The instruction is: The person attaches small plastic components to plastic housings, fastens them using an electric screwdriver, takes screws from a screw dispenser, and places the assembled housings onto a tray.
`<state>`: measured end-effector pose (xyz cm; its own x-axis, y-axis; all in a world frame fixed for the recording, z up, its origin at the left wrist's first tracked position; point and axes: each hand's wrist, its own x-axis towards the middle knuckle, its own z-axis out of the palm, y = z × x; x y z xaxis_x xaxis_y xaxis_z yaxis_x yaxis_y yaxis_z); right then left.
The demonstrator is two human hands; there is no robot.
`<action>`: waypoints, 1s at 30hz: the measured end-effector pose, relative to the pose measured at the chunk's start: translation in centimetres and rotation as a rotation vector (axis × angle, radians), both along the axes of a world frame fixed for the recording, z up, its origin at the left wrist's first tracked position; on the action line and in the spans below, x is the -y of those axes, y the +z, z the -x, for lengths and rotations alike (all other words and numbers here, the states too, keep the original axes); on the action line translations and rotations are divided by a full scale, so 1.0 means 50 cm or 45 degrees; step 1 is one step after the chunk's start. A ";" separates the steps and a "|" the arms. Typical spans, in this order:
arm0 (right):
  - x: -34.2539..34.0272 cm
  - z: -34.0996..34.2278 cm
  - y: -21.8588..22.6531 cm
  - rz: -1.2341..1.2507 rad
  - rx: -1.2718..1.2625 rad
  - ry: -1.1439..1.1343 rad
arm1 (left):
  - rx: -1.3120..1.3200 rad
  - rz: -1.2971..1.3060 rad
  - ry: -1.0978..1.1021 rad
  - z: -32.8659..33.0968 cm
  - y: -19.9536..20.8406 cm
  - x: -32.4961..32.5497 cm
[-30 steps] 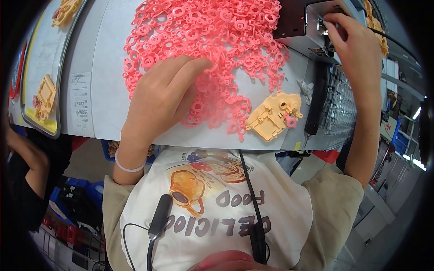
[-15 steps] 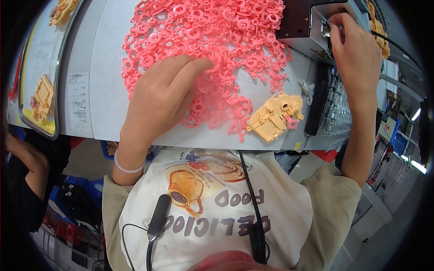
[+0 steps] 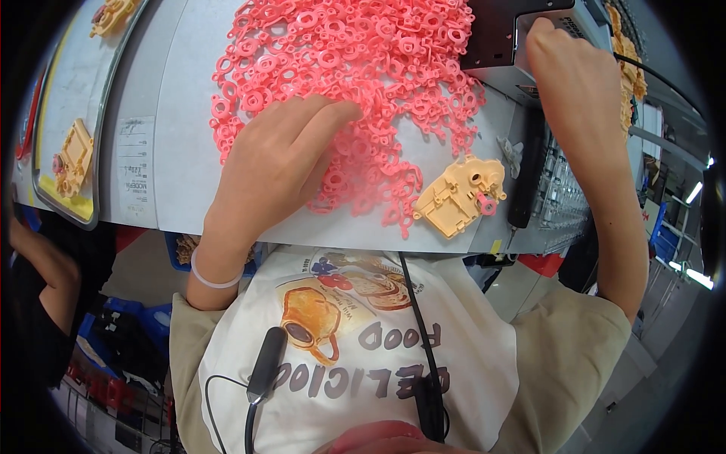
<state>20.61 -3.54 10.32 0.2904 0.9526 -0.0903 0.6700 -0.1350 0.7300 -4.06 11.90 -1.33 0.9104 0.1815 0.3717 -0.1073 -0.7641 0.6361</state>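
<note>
My left hand [image 3: 283,155] is over the near left part of a large pile of small pink plastic parts [image 3: 340,64]. Its fingers stretch loosely toward the pieces, thumb apart below them; nothing shows in its grasp. At the far right, my right hand [image 3: 571,72] is raised against a black and silver box-shaped device [image 3: 503,41], fingers curled closed. What those fingers hold, if anything, is hidden behind the hand. A yellow plastic housing [image 3: 457,198] with a pink part fitted on it lies between my hands, near the table's front edge.
A metal-edged tray [image 3: 89,163] at the left holds more yellow housings [image 3: 74,155]. A paper label [image 3: 136,170] is on the table beside it. Right of the near housing lie a black-handled tool [image 3: 522,200] and clear plastic pieces [image 3: 558,185]. Another person's arm [image 3: 47,261] shows at far left.
My right hand has moved farther up and slightly left along the device, covering the silver knob seen before. My left hand has shifted slightly right over the pink parts.
</note>
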 end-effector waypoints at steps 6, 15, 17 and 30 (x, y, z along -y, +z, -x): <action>-0.022 0.011 -0.011 0.053 -0.085 0.018 | -0.013 0.029 0.008 0.003 -0.003 0.000; -0.032 0.047 -0.016 -0.027 0.040 -0.036 | 0.025 -0.005 0.003 -0.002 0.003 -0.001; -0.035 0.046 -0.014 -0.005 0.048 -0.049 | 0.034 0.002 0.005 -0.003 0.004 -0.001; -0.012 0.014 0.005 -0.083 -0.144 -0.042 | 0.014 -0.030 -0.015 0.001 0.008 0.000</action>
<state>19.91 -2.96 10.55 0.3133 0.9476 -0.0628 0.7417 -0.2029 0.6393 -4.09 11.89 -0.95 0.9083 0.1616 0.3858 -0.1234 -0.7777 0.6163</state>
